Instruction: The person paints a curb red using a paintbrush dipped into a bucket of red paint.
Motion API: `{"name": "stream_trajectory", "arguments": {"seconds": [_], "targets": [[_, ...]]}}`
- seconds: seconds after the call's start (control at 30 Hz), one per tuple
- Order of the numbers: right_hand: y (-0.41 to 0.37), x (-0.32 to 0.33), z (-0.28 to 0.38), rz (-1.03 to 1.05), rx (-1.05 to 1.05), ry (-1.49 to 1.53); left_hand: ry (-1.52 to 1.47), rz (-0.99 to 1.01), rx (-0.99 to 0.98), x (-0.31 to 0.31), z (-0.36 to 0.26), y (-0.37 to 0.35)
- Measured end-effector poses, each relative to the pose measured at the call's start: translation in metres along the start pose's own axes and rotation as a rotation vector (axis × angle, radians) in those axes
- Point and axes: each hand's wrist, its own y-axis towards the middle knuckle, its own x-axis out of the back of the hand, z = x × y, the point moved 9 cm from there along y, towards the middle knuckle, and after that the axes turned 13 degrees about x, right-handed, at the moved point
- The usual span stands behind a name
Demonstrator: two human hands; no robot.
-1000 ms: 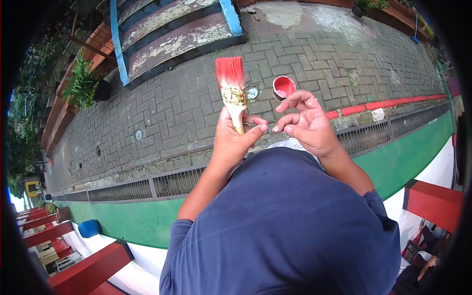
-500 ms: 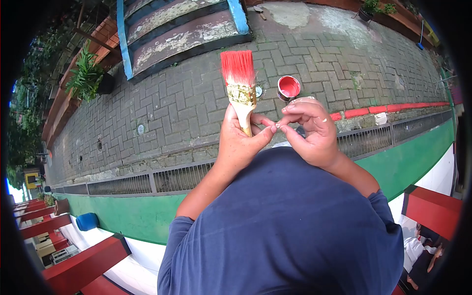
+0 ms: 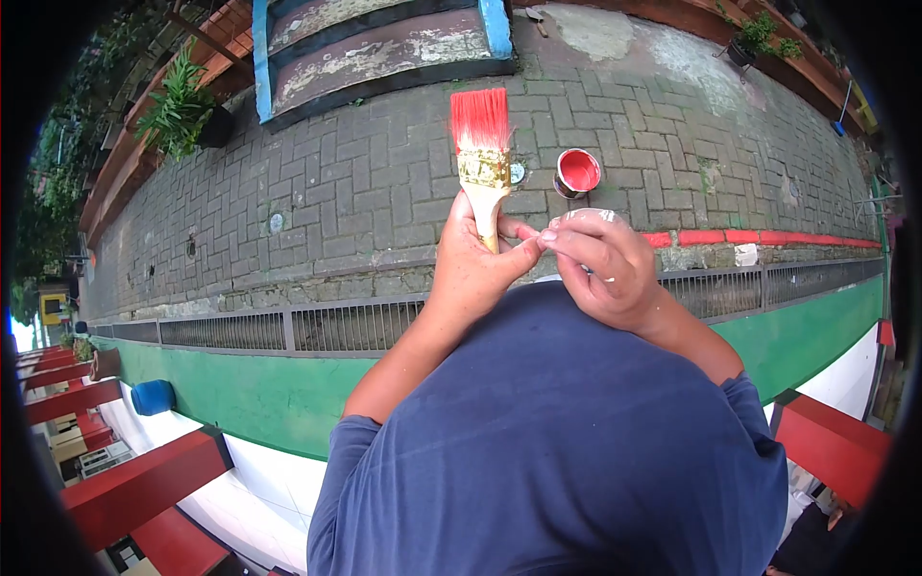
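In my left hand [image 3: 473, 252] is a wide paintbrush [image 3: 485, 165], held upright by its pale wooden handle. Its bristles are coated red, and yellowish paint is crusted over the ferrule. My right hand [image 3: 607, 264] is closed in a pinch against the fingertips of the left one. Whatever sits between those fingertips is too small to make out. White flecks of paint mark the right hand's fingers. Just beyond it, a small can of red paint [image 3: 579, 173] stands open on the paving.
Grey paving [image 3: 375, 192] spreads ahead, with a red-painted kerb [image 3: 740, 236] at right. A metal drain grate [image 3: 355, 329] runs beside a green strip [image 3: 250, 394]. Worn steps [image 3: 384, 53] with blue sides rise beyond. Potted plants [image 3: 182, 110] and a blue drum [image 3: 153, 396] stand at the sides.
My right hand's fingers have curled closer over the left fingertips. The view has shifted slightly, and the brush stays in my left hand.
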Motion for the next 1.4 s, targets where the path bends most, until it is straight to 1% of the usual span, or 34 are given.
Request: {"name": "stream_trajectory", "arguments": {"seconds": [0.07, 0.17, 0.37, 0.57, 0.67, 0.77, 0.83, 0.87, 0.97, 1.17, 1.23, 1.4], "targets": [[-0.002, -0.005, 0.003, 0.071, 0.023, 0.004, -0.026, 0.004, 0.022, -0.001, 0.004, 0.002], [-0.001, -0.013, 0.006, 0.113, 0.064, 0.006, -0.049, 0.004, 0.049, -0.001, 0.007, 0.003], [-0.001, -0.015, 0.007, 0.105, 0.061, -0.005, -0.026, -0.010, 0.029, 0.001, 0.008, 0.004], [-0.007, -0.018, 0.001, 0.073, 0.008, 0.014, 0.009, -0.002, 0.039, 0.004, 0.009, 0.004], [-0.006, -0.016, -0.003, 0.066, -0.069, 0.061, -0.017, 0.012, 0.057, 0.006, 0.014, 0.003], [-0.015, -0.015, -0.018, 0.046, -0.214, 0.167, -0.027, 0.031, 0.121, 0.006, 0.013, 0.004], [-0.027, -0.016, -0.029, -0.063, -0.353, 0.347, -0.009, 0.038, 0.192, 0.006, 0.013, 0.001], [-0.033, -0.018, -0.034, -0.117, -0.422, 0.437, -0.043, 0.034, 0.171, 0.006, 0.013, 0.000], [-0.039, -0.022, -0.040, -0.124, -0.506, 0.517, -0.102, 0.037, 0.116, 0.008, 0.013, 0.000], [-0.022, -0.022, -0.028, 0.039, -0.288, 0.337, -0.045, 0.032, 0.058, 0.009, 0.010, 0.001], [-0.021, -0.021, -0.028, 0.014, -0.311, 0.361, -0.070, 0.015, 0.056, 0.010, 0.008, -0.001], [-0.026, -0.025, -0.031, -0.031, -0.380, 0.422, -0.011, 0.026, 0.075, 0.011, 0.012, 0.000]]}}
